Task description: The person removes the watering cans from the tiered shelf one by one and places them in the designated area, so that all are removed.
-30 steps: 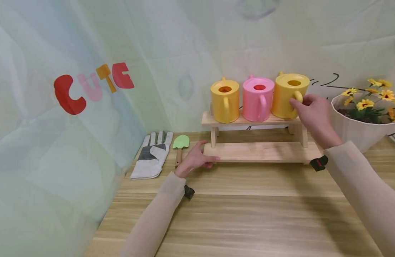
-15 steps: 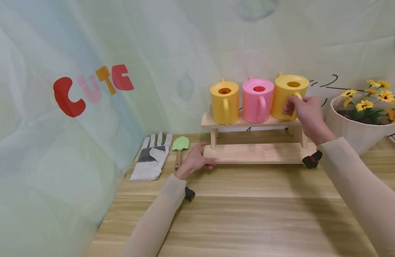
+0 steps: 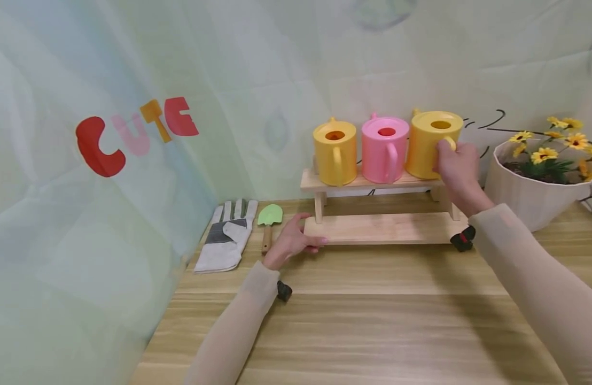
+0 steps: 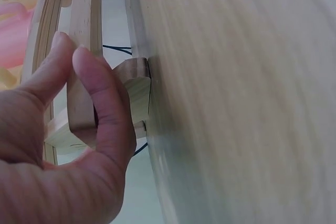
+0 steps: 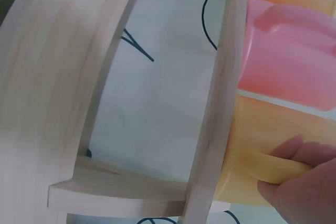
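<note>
Three watering cans stand in a row on the upper shelf of a wooden two-tier stand [image 3: 387,229]. At the right end is a yellow watering can [image 3: 423,149], whose handle my right hand [image 3: 461,174] grips; in the right wrist view, fingers and thumb close round that handle [image 5: 278,168]. Beside it are the pink watering can [image 3: 380,155] and, at the left end, an orange-yellow watering can [image 3: 327,160]. My left hand [image 3: 293,239] holds the left end of the lower shelf; in the left wrist view, thumb and fingers pinch the board [image 4: 84,98] from both faces.
Left of the stand lie a green hand trowel [image 3: 269,215] with a wooden handle and a grey-white work glove [image 3: 221,248]. To the right stands a white pot [image 3: 527,192] of yellow flowers [image 3: 544,155]. A printed cloth backdrop [image 3: 277,80] rises behind the wooden table [image 3: 363,321].
My right hand has shifted left and its fingers have closed round the yellow can's handle. The left hand stays on the lower shelf, and the cans keep their places.
</note>
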`<state>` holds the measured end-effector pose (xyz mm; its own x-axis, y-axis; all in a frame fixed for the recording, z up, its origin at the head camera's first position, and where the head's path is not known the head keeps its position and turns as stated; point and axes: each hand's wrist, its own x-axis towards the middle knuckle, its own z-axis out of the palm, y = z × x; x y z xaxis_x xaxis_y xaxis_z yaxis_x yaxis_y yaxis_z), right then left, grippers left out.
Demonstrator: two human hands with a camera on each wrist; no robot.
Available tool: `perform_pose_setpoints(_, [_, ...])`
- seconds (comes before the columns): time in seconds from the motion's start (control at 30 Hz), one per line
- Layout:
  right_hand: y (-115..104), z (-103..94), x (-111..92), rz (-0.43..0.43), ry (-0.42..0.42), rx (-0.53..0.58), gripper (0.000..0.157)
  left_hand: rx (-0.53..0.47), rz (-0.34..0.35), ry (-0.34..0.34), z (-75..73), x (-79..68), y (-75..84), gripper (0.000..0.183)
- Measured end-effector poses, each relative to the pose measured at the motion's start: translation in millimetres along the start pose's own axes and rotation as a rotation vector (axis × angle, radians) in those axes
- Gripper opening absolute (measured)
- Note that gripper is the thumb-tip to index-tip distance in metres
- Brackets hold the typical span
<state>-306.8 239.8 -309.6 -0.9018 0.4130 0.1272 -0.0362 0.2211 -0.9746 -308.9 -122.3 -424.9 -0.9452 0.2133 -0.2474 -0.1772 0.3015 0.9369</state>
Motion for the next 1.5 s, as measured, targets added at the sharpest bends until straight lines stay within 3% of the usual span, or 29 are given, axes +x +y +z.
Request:
perform_pose_setpoints(0.3, [5.2, -8.7, -9.2, -0.041, 0.015, -0.023, 0.040, -0.001, -0.009, 0.007, 1.7, 0.2, 0.3, 0.097])
perform_pose_setpoints(0.53, [4.8, -15.7, -22.3, -0.089, 0.030, 0.037, 0.039, 0.007, -0.014, 0.009, 0.3, 0.8, 1.2, 0.100])
perform_pose_setpoints(0.87, [5.2, -34.3, -52.3, -0.071, 0.002, 0.012, 0.036, 0.019, -0.016, 0.007, -0.1, 1.7, 2.6, 0.099])
perform_pose_setpoints(1.23, [20.3, -54.9, -89.9, -0.083, -0.040, -0.039, 0.041, 0.023, -0.033, 0.013, 1.6, 3.2, 2.7, 0.097])
perform_pose_setpoints(1.5, [31.4, -63.6, -111.8, -0.046, -0.018, -0.017, 0.042, 0.037, -0.044, 0.014, 0.8, 4.4, 2.1, 0.098])
